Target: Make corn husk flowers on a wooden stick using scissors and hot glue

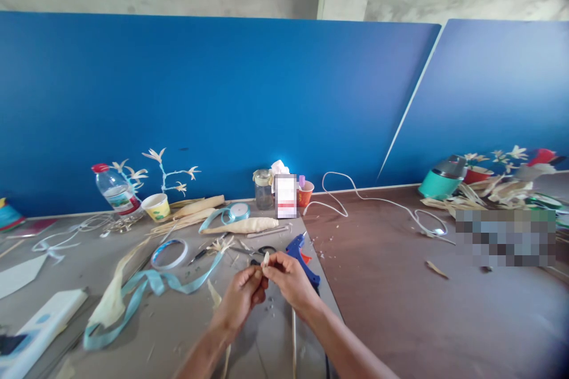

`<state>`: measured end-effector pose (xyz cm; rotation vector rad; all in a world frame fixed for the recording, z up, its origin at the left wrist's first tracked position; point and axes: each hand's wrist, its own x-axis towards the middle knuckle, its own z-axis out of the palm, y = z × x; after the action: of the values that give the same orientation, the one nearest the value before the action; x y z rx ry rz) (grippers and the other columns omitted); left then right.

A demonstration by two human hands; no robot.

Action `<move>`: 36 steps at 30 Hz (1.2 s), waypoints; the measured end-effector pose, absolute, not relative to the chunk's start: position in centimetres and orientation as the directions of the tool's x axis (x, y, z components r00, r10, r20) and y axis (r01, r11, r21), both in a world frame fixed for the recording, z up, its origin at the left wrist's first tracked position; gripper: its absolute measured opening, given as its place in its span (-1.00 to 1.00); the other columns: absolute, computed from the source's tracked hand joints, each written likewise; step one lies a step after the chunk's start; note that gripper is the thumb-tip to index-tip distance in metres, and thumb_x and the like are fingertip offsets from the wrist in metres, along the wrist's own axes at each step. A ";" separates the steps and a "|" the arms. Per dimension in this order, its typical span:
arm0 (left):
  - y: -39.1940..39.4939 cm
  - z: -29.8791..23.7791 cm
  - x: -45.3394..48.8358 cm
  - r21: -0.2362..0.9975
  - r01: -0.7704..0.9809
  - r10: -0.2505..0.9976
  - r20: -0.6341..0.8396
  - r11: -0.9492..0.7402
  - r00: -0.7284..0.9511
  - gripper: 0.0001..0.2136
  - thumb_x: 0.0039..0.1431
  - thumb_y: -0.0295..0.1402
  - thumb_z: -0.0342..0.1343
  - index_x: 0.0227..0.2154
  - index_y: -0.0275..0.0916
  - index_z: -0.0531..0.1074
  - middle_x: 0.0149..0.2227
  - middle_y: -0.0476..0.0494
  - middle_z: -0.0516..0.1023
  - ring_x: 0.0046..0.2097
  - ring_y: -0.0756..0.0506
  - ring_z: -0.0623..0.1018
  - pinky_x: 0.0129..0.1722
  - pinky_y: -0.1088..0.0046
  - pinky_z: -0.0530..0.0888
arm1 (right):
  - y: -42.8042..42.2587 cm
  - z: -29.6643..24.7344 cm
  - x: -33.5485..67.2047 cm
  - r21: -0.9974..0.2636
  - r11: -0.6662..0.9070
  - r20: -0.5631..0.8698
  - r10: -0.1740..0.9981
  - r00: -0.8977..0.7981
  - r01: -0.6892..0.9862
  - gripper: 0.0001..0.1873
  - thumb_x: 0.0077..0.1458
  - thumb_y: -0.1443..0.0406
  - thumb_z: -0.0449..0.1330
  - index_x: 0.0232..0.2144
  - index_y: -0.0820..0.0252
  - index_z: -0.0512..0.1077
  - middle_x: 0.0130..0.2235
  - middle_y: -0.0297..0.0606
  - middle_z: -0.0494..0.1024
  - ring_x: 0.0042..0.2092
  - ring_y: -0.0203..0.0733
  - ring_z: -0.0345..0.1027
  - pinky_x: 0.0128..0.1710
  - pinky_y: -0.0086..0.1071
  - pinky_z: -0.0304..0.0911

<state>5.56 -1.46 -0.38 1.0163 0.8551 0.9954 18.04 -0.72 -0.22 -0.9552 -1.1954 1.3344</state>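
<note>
My right hand (291, 281) pinches a small pale petal-shaped piece (266, 259) that sticks up between thumb and fingertips. Close against it, my left hand (246, 297) is closed, its thumb and fingers pressed together at the piece's lower end; what lies inside them is hidden. Just beyond the right hand lies a blue glue gun (296, 246) with an orange trigger. Black-handled scissors (267, 250) lie behind the fingertips, partly covered. A pale husk flower (221, 244) rests to the left, beside a light-blue ribbon (153, 279).
A tape roll (169, 254), a ribbon spool (239, 212) and dried corn husks (244, 225) lie left and behind. A capped bottle (116, 192), paper cup (156, 207), glass jar (264, 189) and orange cup (305, 194) stand along the blue partition (222, 100). A white cable (377, 198) crosses the brown table.
</note>
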 end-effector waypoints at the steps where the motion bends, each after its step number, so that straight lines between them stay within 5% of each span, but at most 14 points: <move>1: -1.5 -0.4 5.5 0.949 -0.247 0.942 -0.113 0.197 0.315 -0.70 0.00 -0.14 0.12 -0.54 -0.32 0.38 -0.58 0.05 0.28 -0.61 0.13 0.13 -0.57 0.53 0.09 | -0.7 -0.1 18.1 -0.976 0.043 0.073 0.989 -0.131 -0.215 -0.92 -0.13 0.30 0.16 -0.55 0.21 0.35 -0.63 -0.42 0.36 -0.53 -0.33 0.21 -0.48 -0.45 0.11; 11: -1.7 0.1 5.1 0.984 0.145 0.987 0.087 -0.107 0.138 -0.80 -0.02 -0.22 0.16 -0.42 -0.26 0.47 -0.51 -0.04 0.45 -0.49 -0.01 0.36 -0.46 0.51 0.26 | -0.7 0.3 18.1 -0.968 0.036 0.049 0.998 -0.047 -0.250 -0.86 -0.19 0.25 0.22 -0.57 0.21 0.36 -0.56 -0.42 0.31 -0.49 -0.35 0.15 -0.47 -0.48 0.08; 17: -2.0 0.5 5.3 0.962 0.178 0.978 0.203 -0.208 0.049 -0.86 -0.06 -0.29 0.20 -0.59 -0.23 0.46 -0.56 -0.03 0.42 -0.46 -0.04 0.34 -0.42 0.51 0.25 | -0.9 0.5 18.0 -0.959 0.012 0.043 0.994 -0.102 -0.283 -0.82 -0.23 0.23 0.26 -0.59 0.20 0.35 -0.59 -0.43 0.29 -0.51 -0.35 0.12 -0.48 -0.48 0.08; 24: -1.8 0.6 4.8 0.984 0.093 0.984 0.143 -0.153 0.103 -0.86 -0.06 -0.30 0.20 -0.62 -0.22 0.44 -0.63 0.00 0.32 -0.53 -0.01 0.28 -0.51 0.52 0.20 | -1.0 0.8 18.3 -0.926 -0.019 0.053 0.982 -0.180 -0.376 -0.88 -0.23 0.31 0.27 -0.59 0.22 0.38 -0.58 -0.44 0.31 -0.54 -0.40 0.09 -0.50 -0.50 0.03; 29: -1.6 0.4 4.6 0.966 0.182 0.983 0.170 -0.181 0.075 -0.83 -0.02 -0.30 0.16 -0.63 -0.21 0.39 -0.63 0.01 0.32 -0.53 -0.01 0.25 -0.51 0.51 0.17 | -1.0 0.6 18.7 -0.897 -0.033 0.070 0.974 -0.215 -0.440 -0.84 -0.17 0.29 0.24 -0.45 0.23 0.43 -0.48 -0.39 0.37 -0.51 -0.40 0.15 -0.46 -0.48 0.07; 32: -1.7 0.6 4.6 0.950 0.225 0.976 0.208 -0.218 0.068 -0.83 -0.01 -0.34 0.15 -0.65 -0.20 0.36 -0.61 0.01 0.34 -0.50 -0.02 0.27 -0.47 0.50 0.18 | -0.9 0.5 18.8 -0.930 -0.001 0.061 0.986 -0.156 -0.368 -0.77 -0.14 0.22 0.24 -0.40 0.24 0.43 -0.49 -0.39 0.37 -0.50 -0.39 0.16 -0.46 -0.48 0.06; 36: -1.8 0.8 4.8 0.920 0.290 0.965 0.245 -0.262 0.094 -0.85 0.01 -0.39 0.10 -0.62 -0.20 0.34 -0.57 0.00 0.36 -0.47 -0.03 0.32 -0.43 0.51 0.23 | -0.8 0.6 18.6 -0.968 0.040 0.057 0.996 -0.065 -0.247 -0.74 -0.11 0.17 0.22 -0.62 0.25 0.35 -0.65 -0.45 0.28 -0.56 -0.40 0.07 -0.52 -0.48 -0.03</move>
<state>4.76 -1.80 0.75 1.6585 1.2532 1.1960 18.60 -0.80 0.62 -0.9547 -1.0973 1.3321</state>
